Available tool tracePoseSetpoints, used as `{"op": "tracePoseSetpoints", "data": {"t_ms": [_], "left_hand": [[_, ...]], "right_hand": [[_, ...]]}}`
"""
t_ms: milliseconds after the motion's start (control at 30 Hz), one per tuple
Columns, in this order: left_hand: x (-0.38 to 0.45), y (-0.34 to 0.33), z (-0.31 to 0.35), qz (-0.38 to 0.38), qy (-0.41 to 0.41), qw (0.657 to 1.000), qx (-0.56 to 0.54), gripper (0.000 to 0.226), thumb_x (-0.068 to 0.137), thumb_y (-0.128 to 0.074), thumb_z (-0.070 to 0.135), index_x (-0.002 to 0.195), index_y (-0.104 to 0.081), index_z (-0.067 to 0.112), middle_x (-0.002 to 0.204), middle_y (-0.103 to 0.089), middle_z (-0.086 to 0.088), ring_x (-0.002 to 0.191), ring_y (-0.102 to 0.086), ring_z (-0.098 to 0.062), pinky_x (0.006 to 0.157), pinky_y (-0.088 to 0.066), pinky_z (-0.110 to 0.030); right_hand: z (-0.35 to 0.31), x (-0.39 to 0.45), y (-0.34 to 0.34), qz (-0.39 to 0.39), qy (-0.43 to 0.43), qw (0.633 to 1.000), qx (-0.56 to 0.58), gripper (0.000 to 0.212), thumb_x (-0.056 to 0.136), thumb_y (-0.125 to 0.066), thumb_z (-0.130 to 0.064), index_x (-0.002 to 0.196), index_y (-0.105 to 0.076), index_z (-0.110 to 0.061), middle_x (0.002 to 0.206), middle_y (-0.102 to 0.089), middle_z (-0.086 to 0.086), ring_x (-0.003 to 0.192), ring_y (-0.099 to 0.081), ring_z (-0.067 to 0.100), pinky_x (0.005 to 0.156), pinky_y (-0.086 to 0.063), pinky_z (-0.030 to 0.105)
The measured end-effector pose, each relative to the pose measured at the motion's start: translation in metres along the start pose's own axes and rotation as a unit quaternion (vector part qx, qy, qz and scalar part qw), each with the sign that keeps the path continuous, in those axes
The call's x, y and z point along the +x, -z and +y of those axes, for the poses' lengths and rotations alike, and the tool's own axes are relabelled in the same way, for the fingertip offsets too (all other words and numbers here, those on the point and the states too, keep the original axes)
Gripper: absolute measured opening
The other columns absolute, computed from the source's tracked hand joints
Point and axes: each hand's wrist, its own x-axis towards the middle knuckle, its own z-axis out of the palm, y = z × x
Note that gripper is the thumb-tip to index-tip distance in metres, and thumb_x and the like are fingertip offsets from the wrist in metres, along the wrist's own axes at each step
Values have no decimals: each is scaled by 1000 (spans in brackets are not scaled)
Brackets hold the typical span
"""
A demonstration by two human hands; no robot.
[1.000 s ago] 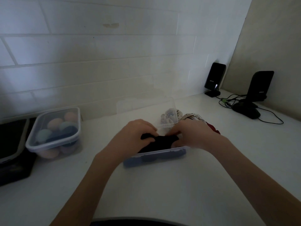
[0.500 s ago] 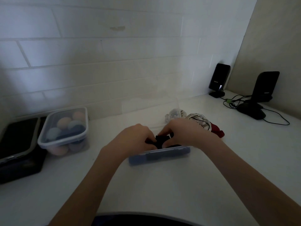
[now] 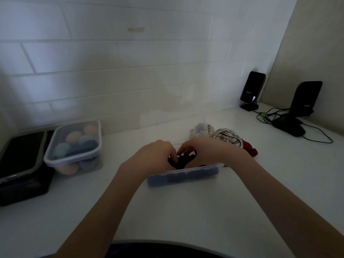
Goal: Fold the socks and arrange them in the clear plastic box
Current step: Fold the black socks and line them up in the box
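A clear plastic box (image 3: 183, 175) sits on the white counter in front of me, with dark blue folded socks showing through its near wall. Over the box, my left hand (image 3: 151, 160) and my right hand (image 3: 206, 150) both pinch a bunched black sock (image 3: 183, 161) between their fingertips. Behind the box lie a pale patterned sock (image 3: 200, 130), a white striped sock (image 3: 228, 137) and a dark red sock (image 3: 250, 149). The box's inside is mostly hidden by my hands.
A lidded clear container (image 3: 74, 146) of pastel rolled socks stands at the left, beside a black device (image 3: 20, 164). Two black speakers (image 3: 252, 90) (image 3: 305, 98), a mouse (image 3: 289, 128) and cables sit at the back right. The tiled wall runs behind.
My hands have drawn closer together over the box, bunching the black sock, which earlier lay spread across it, into a small bundle.
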Motion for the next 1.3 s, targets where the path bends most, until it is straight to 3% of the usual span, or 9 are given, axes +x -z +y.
{"op": "tracePoseSetpoints", "data": {"t_ms": [233,367,500,633,733,933,1033,1133,1300], "left_hand": [[0,-1,-1,-1,2,1000,-28,25,78,-68,35,101,-73,28,97,-70,1,73,-59,-16,72,-52,-28],[1,-2,1,-1,-4,1000,-22,25,79,-65,32,102,-73,25,99,-69,-3,82,-62,-22,76,-53,-33],[1,-2,1,3,-5,1000,-21,27,80,-65,32,105,-71,23,102,-67,-3,86,-62,-22,77,-52,-33],[4,-4,-1,6,-15,1000,-27,20,77,-66,28,94,-75,22,89,-70,-6,78,-64,-27,74,-55,-37],[6,-6,-1,4,-20,1000,-21,17,76,-64,19,87,-76,19,80,-71,-8,72,-64,-30,69,-52,-37],[8,-6,2,26,-40,999,0,30,80,-61,18,109,-62,24,104,-62,3,83,-54,-14,77,-48,-31],[10,-6,0,-16,-40,999,20,28,83,-57,22,108,-68,31,90,-68,0,78,-59,-18,77,-54,-38],[11,-6,-1,-18,-36,999,19,31,85,-59,23,115,-66,28,101,-68,-2,91,-62,-22,84,-52,-37],[12,-7,-1,-27,-47,998,24,35,87,-58,24,120,-62,33,109,-68,-2,94,-61,-21,85,-51,-37]], "right_hand": [[8,-7,1,44,33,986,158,10,79,-72,-15,88,-74,-18,65,-67,-17,60,-61,9,62,-57,33],[6,-8,-4,76,30,986,148,23,76,-75,-16,96,-64,-20,86,-64,-11,72,-62,12,66,-55,28],[5,-7,-15,152,48,986,46,27,72,-77,-22,89,-57,-20,93,-50,-5,70,-45,-1,58,-33,13],[5,-10,-9,90,34,994,56,19,76,-72,-12,95,-74,-16,91,-71,-1,80,-64,10,64,-44,4],[3,-11,-3,28,21,998,52,25,79,-68,-10,101,-74,-19,98,-75,1,87,-69,14,82,-53,23],[1,-6,3,-25,-1,1000,13,15,81,-67,-26,93,-76,-27,66,-64,-12,58,-53,5,59,-41,13],[8,-13,5,48,4,993,108,15,76,-71,-9,89,-74,-15,83,-74,-3,75,-66,8,78,-54,23],[9,-24,10,180,-26,982,42,14,79,-70,-15,92,-75,-15,94,-73,1,81,-58,8,75,-47,19],[7,-28,6,116,-93,981,-125,26,83,-66,-30,108,-71,-36,110,-69,-4,107,-57,20,85,-34,25]]}}
